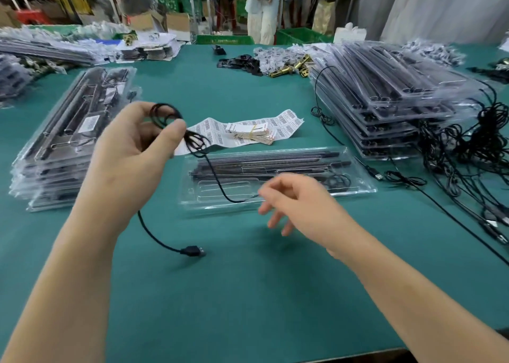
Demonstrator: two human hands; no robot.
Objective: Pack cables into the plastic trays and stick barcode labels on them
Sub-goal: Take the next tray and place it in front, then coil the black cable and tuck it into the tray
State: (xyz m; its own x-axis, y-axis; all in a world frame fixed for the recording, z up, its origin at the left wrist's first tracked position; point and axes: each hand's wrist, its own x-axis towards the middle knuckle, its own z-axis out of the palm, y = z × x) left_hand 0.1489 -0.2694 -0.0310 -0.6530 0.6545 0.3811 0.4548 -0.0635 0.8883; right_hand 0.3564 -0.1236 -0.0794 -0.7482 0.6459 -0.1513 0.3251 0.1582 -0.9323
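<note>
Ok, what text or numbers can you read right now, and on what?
No text is legible in this view.
barcode label sheet: bars visible, print too small to read.
card bundle: print blurred.
label on the left tray stack: too blurred to read.

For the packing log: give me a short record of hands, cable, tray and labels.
left hand: pinches coiled cable
right hand: over tray, blurred; grip unclear
plug: loose cable end, below left hand
labels: sheet on table behind tray
left stack: top tray bears a label
right stack: trays, no label seen
</note>
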